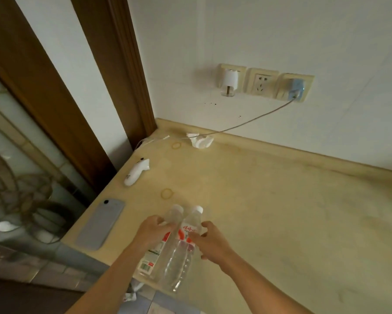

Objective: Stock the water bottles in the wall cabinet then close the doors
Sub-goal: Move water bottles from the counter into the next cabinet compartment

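1. Head view: a white tiled wall (pixel 281 30) fills the upper right, and a dark brown wooden door frame (pixel 113 64) runs down to the back corner of the counter.
2. A pale yellow stone counter (pixel 292 211) with a raised back lip covers the lower right; its left edge drops beside a patterned glass door (pixel 13 155).
3. 3 cream wall sockets (pixel 261 81) sit in a row above the counter; a white plug is in the left one, and a blue charger (pixel 294 89) in the right one trails a cable (pixel 247 123) down to the counter's back corner.
4. 2 clear water bottles (pixel 179 252) with white caps and red labels are held side by side above the counter's front edge, caps pointing away.
5. The left hand (pixel 152 232) grips the left bottle's upper part; the right hand (pixel 210 241) grips the right bottle, fingers curled round it.
6. A grey phone (pixel 101 225) lies face down near the left edge.
7. A white device (pixel 136 172) lies further back, and crumpled white paper (pixel 201 141) sits by the back lip.
8. 2 rubber bands (pixel 167 193) lie on the counter, 1 nearer the bottles, 1 near the paper.
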Available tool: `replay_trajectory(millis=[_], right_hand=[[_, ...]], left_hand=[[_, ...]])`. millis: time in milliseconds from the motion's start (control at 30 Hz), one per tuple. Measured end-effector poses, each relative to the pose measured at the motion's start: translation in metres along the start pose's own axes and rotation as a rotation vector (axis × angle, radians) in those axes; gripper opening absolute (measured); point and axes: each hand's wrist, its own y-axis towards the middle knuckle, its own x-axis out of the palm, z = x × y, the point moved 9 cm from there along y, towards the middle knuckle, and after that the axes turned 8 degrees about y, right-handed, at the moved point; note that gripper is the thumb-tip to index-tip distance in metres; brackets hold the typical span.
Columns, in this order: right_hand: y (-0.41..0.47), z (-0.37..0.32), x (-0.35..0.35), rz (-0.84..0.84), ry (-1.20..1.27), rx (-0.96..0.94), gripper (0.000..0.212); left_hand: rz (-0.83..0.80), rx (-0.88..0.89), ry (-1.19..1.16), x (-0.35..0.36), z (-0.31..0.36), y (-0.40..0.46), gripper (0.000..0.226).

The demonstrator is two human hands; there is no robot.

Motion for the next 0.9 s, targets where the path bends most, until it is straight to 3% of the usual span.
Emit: replay_trajectory(millis=[167, 267, 367, 567, 733, 900], right_hand=[[0.0, 0.006, 0.003, 0.043, 0.149, -0.019, 0.075], [-0.004, 0.01, -0.015, 0.105, 0.172, -0.038, 0.066], [-0.014, 0.022, -0.046, 0.157, 0.193, -0.039, 0.057], [-0.053, 0.076, -0.135, 0.285, 0.239, -0.009, 0.069], [-0.086, 0.118, -0.202, 0.428, 0.286, 0.025, 0.047], [-0.109, 0.146, -0.242, 0.488, 0.302, 0.043, 0.04]], left_hand=[[0.057, -0.06, -0.049, 0.006, 0.01, -0.003, 0.039], [0.03, -0.043, -0.128, 0.022, 0.023, -0.006, 0.04], [0.006, -0.007, -0.132, 0.045, 0.045, -0.009, 0.039], [-0.138, 0.127, -0.07, 0.129, 0.112, -0.02, 0.039], [-0.214, 0.213, 0.01, 0.192, 0.169, -0.038, 0.052], [-0.298, 0.287, 0.031, 0.234, 0.204, -0.051, 0.047]])
